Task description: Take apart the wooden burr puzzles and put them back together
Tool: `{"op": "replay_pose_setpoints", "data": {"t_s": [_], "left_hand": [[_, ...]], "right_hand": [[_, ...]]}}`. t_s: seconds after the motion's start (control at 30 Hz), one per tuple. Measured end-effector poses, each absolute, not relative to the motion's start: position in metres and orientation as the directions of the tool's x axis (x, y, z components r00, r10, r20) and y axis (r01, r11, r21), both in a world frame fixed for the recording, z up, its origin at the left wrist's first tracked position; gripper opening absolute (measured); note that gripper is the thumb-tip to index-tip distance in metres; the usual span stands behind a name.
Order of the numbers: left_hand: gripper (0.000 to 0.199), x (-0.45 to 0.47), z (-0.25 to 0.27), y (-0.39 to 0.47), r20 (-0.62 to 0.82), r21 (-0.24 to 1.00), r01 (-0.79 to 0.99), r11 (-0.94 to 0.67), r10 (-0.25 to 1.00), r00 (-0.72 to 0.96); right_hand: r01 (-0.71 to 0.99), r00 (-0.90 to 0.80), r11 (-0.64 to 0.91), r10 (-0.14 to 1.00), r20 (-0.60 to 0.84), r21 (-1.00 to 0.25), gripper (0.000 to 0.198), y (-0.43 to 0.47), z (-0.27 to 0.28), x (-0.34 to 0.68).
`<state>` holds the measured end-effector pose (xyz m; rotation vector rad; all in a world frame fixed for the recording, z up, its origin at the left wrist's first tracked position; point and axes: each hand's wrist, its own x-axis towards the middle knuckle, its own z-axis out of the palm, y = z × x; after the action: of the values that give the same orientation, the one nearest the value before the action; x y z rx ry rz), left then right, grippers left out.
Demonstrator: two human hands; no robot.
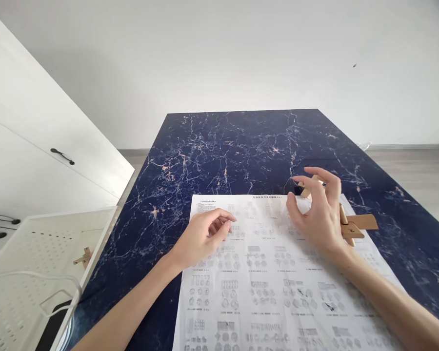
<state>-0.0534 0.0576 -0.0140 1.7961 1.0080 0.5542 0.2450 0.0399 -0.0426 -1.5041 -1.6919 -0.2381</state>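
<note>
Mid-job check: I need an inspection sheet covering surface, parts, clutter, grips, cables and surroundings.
Surface: dark blue marble-patterned table.
Job's things: creased printed sheet beneath both hands; crossed wooden pieces at its right edge, beside the right wrist; another wooden piece behind the right fingers, contact unclear.
Clutter: wooden cross at the white perforated unit, lower left.
Grips: left hand loosely curled, contents unclear; right hand open, thumb and fingers apart.
Cables: white cable-like loop across the perforated unit.
Surroundings: pale wall; white cabinet with dark handles.
</note>
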Motion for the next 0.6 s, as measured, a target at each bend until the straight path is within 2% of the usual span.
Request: {"op": "replay_pose_setpoints", "data": {"t_s": [0.13, 0.6], "left_hand": [[0.023, -0.054, -0.015, 0.058, -0.064, 0.899, 0.392, -0.195, 0.827, 0.558], [0.023, -0.054, -0.012, 0.055, -0.048, 0.894, 0.383, -0.231, 0.801, 0.597]], "right_hand": [[0.930, 0.044, 0.219, 0.731, 0.682, -0.295, 0.041, 0.044, -0.046, 0.252], [0.955, 0.091, 0.094, 0.809, 0.580, -0.280, 0.060, 0.048, -0.053, 0.261]]}}
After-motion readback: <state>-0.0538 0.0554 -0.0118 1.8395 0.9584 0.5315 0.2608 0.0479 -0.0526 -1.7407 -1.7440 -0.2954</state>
